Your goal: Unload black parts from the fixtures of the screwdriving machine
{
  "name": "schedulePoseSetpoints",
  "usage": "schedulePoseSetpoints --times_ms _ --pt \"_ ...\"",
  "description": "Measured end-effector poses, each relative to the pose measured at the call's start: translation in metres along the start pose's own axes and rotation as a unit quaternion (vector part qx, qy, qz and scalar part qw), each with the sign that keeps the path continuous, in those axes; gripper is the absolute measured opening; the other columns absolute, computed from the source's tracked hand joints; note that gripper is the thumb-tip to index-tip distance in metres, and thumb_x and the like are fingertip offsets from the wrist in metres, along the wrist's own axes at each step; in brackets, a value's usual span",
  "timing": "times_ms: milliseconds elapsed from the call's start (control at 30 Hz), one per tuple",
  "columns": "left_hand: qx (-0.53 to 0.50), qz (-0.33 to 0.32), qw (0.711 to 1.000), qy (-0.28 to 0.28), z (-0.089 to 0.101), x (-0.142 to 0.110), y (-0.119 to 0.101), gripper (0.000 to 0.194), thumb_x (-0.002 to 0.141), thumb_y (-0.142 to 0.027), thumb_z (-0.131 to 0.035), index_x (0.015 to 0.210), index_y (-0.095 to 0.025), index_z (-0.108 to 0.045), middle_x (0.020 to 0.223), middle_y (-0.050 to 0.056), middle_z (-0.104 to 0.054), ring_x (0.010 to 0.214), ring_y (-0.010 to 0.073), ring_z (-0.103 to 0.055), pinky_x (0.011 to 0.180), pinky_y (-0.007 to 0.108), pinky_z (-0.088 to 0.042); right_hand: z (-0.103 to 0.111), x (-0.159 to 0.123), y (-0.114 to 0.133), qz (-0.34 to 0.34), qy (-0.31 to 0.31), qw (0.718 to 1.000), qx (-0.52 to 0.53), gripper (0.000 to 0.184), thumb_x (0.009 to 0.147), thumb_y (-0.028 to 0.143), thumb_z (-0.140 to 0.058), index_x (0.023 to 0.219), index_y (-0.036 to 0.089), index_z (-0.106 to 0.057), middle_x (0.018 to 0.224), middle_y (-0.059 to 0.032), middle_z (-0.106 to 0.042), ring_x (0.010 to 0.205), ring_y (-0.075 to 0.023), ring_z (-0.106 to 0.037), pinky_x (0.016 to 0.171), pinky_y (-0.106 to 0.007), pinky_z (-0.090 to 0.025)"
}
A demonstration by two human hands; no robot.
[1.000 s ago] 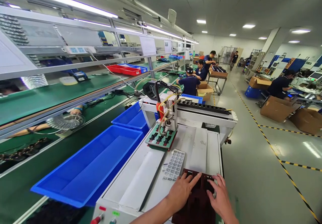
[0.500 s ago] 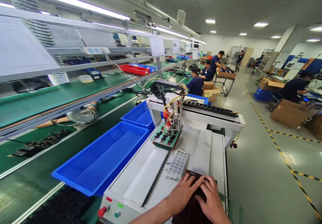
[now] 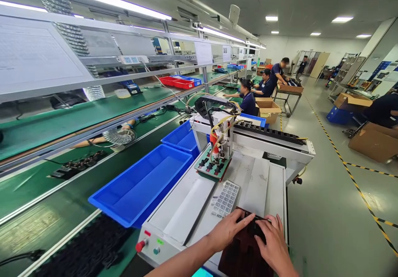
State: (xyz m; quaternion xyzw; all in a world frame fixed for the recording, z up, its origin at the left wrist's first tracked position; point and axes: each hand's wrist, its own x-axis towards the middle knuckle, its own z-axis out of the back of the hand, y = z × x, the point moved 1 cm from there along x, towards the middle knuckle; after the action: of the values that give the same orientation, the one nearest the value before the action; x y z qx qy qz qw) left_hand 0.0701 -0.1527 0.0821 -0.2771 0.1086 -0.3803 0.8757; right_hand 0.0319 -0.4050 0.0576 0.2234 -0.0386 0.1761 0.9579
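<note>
A dark brown, board-like fixture lies at the near end of a white bench machine. My left hand is at its far left part, fingers curled, forefinger stretched across the top. My right hand grips its right side, thumb on top and fingers bent at the far edge. Between the fingertips is a small black area I cannot make out. Just beyond lies a pale sheet of small square labels. Farther back, a green fixture plate with black parts sits beneath the machine's red-and-white tool head.
Left of the machine stand a long blue bin and a second blue bin. A red button is on the front panel. Black parts lie on the green conveyor. Several co-workers sit or stand farther back.
The view has swung slightly left. My hands have moved apart on the brown fixture: the right one has shifted toward its right side, baring more of the top.
</note>
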Motion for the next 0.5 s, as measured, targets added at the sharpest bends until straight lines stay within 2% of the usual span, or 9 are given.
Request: schedulePoseSetpoints --times_ms 167,267,367,433,500 --pt "-0.058 0.019 0.998 -0.033 -0.006 0.004 0.006 0.108 0.086 0.004 -0.051 0.172 -0.044 -0.008 0.139 0.010 -0.054 0.120 0.0254 -0.063 0.105 0.039 -0.059 -0.026 0.007 -0.003 -0.066 -0.049 0.996 -0.028 0.033 0.083 0.019 -0.073 0.112 0.029 -0.085 0.145 -0.0145 -0.064 0.150 -0.0489 -0.044 0.120 -0.073 -0.043" --pt "-0.059 0.049 0.996 -0.036 -0.008 0.001 0.012 0.105 0.087 0.004 -0.049 0.172 -0.044 -0.010 0.140 0.009 -0.056 0.120 0.0253 -0.064 0.105 0.039 -0.058 -0.030 0.010 -0.005 -0.101 -0.053 0.993 -0.024 0.030 0.079 0.023 -0.079 0.106 0.033 -0.087 0.154 -0.0145 -0.056 0.153 -0.0525 -0.037 0.118 -0.079 -0.040" --pt "-0.026 0.090 0.995 -0.017 -0.003 -0.003 0.011 0.108 0.085 0.005 -0.047 0.172 -0.044 -0.005 0.136 0.008 -0.059 0.117 0.0252 -0.066 0.104 0.039 -0.058 -0.030 0.005 -0.003 -0.099 -0.056 0.993 -0.020 0.030 0.085 0.025 -0.076 0.112 0.035 -0.086 0.160 -0.0125 -0.051 0.156 -0.0502 -0.035 0.120 -0.079 -0.037" --pt "0.016 0.097 0.995 0.004 0.003 -0.005 0.002 0.109 0.085 0.005 -0.045 0.172 -0.044 0.000 0.133 0.009 -0.060 0.115 0.0261 -0.066 0.103 0.041 -0.059 -0.030 -0.005 -0.002 -0.082 -0.066 0.994 -0.009 0.037 0.091 0.030 -0.073 0.127 0.037 -0.080 0.166 -0.0103 -0.045 0.158 -0.0463 -0.033 0.120 -0.073 -0.042" --pt "0.068 0.090 0.993 0.031 0.010 -0.002 -0.011 0.108 0.086 0.004 -0.046 0.172 -0.041 0.002 0.129 0.010 -0.063 0.114 0.0284 -0.067 0.101 0.045 -0.060 -0.032 -0.019 -0.007 -0.075 -0.109 0.991 0.002 0.045 0.098 0.041 -0.068 0.143 0.039 -0.070 0.169 -0.0089 -0.041 0.158 -0.0424 -0.034 0.117 -0.066 -0.048"
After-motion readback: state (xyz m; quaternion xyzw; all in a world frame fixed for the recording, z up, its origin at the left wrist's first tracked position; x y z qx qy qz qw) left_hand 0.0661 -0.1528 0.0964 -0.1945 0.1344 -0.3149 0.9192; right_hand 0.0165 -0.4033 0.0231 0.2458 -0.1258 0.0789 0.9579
